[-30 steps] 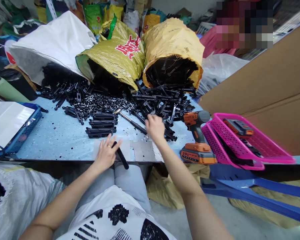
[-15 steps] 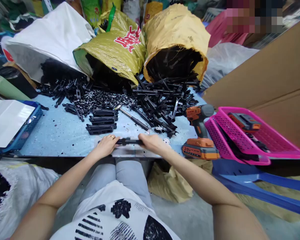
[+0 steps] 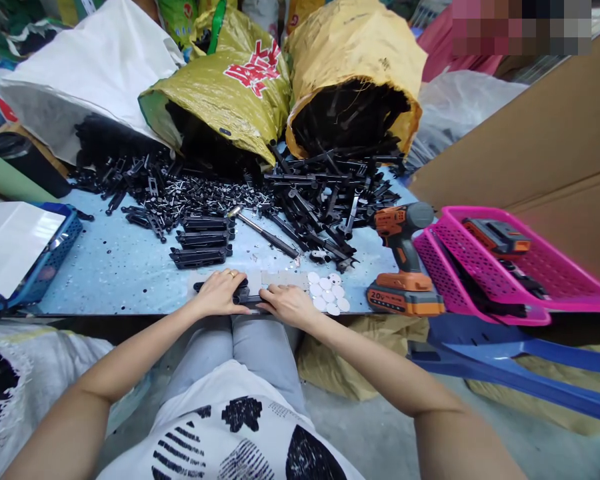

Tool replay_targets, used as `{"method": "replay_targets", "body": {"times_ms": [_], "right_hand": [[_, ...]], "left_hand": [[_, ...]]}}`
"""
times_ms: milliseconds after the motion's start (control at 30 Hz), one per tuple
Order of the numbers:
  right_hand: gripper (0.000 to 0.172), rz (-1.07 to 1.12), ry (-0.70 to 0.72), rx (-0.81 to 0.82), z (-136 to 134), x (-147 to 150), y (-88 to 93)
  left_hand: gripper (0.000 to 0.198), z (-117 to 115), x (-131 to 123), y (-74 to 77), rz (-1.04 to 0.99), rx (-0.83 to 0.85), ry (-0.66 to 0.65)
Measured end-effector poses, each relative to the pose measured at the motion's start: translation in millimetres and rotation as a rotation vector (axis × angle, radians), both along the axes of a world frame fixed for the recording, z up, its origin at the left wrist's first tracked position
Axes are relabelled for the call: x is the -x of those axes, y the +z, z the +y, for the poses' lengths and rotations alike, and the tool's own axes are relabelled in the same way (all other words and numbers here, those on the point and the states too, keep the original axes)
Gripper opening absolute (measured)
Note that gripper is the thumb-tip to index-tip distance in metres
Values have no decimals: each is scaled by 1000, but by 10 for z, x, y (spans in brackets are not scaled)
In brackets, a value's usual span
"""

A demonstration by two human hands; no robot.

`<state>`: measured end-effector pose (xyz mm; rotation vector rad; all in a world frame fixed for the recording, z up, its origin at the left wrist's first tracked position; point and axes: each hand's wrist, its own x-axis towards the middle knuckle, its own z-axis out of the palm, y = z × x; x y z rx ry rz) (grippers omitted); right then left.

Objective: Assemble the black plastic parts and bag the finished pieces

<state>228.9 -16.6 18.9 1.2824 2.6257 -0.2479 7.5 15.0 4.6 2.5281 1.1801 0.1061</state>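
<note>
At the table's front edge, my left hand (image 3: 223, 292) is closed over a long black part (image 3: 249, 300), whose left end pokes out past the fingers. My right hand (image 3: 291, 304) grips the same part at its right end, fingers bent over it. Much of the part is hidden under both hands. Beneath them lies a pale strip (image 3: 275, 277) on the tabletop. Just beyond my left hand, several similar black parts (image 3: 200, 256) lie stacked in a row. A hammer (image 3: 265, 233) rests to their right, its head pointing left.
White round discs (image 3: 325, 285) lie right of my right hand. A cordless drill (image 3: 405, 260) stands beside pink baskets (image 3: 545, 319). Loose black parts (image 3: 320, 207) and small pins (image 3: 205, 197) spill from sacks (image 3: 355, 47) at the back. A blue basket (image 3: 70, 243) sits left.
Both hands have drawn closer together on the black part and nearer the table's edge. My right hand has shifted left, and its fingers now lie over the part. The white discs show more fully.
</note>
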Motion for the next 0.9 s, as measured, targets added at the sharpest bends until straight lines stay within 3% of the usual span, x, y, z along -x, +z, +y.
{"method": "replay_targets", "body": {"times_ms": [233, 433, 533, 633, 733, 833, 900], "right_hand": [[35, 2, -5, -125, -15, 92, 192], [37, 14, 102, -130, 151, 83, 325], [38, 35, 155, -112, 277, 5, 273], [38, 104, 217, -96, 366, -136, 98], [38, 197, 188, -125, 349, -298, -120], [38, 258, 155, -120, 273, -417, -251], [37, 291, 116, -107, 296, -445, -258]], "left_hand": [[53, -67, 51, -57, -112, -101, 60], [45, -38, 100, -117, -151, -115, 26], [51, -45, 70, -98, -118, -75, 29], [56, 53, -45, -8, -50, -33, -74], [53, 501, -197, 112, -68, -118, -86], [39, 1288, -297, 177, -35, -189, 260], [38, 1802, -326, 161, 64, -184, 386]]}}
